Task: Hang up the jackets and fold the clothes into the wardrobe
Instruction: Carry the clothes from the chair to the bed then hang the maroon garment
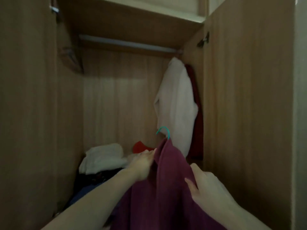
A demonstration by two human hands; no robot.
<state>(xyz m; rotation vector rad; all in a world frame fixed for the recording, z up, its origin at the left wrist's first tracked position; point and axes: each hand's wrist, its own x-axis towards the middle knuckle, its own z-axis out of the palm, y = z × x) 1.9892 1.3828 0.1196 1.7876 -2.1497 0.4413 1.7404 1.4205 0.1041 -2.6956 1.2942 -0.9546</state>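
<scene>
Maroon jacket (166,188) on teal-hooked hanger (164,131), draped upright before open wardrobe (240,113)

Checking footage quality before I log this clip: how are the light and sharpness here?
Head view: dim, brownish light, soft motion blur throughout; the rail is smeared, the teal hanger hook stays readable, the dark pile on the wardrobe floor loses detail.

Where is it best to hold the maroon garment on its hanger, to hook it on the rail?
Probably at the neck, just under the teal hook, coming from the left, where the left hand already grips the maroon garment. The hook stands upright and free above the cloth, so a grip below it leaves it clear for the rail.
</scene>
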